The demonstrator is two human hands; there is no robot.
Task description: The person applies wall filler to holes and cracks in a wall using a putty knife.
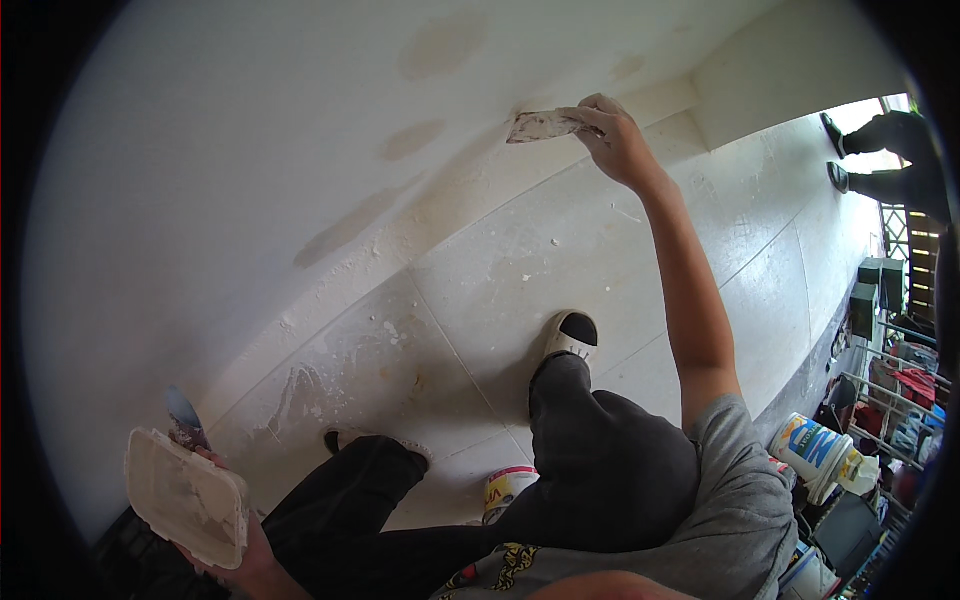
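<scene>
My right hand (618,145), smeared with white, is stretched far forward and closed round a putty knife (543,126). Its wide blade is coated in pale filler and lies at or very near the lower part of the white wall (270,110); contact is hard to judge. At the lower left, my left hand (250,562) grips a white rectangular plastic tub (190,495) tilted toward me, with whitish filler smeared inside. A second putty knife (184,418) with a bluish blade sticks up behind the tub, by my left fingertips. How it is held is partly hidden.
Damp-looking beige patches (443,45) mark the wall. White splashes and crumbs dot the tiled floor (480,290). A paint can (508,490) stands beside my legs. On the right are a paint bucket (812,455), a cluttered rack (900,400) and another person's legs (885,160).
</scene>
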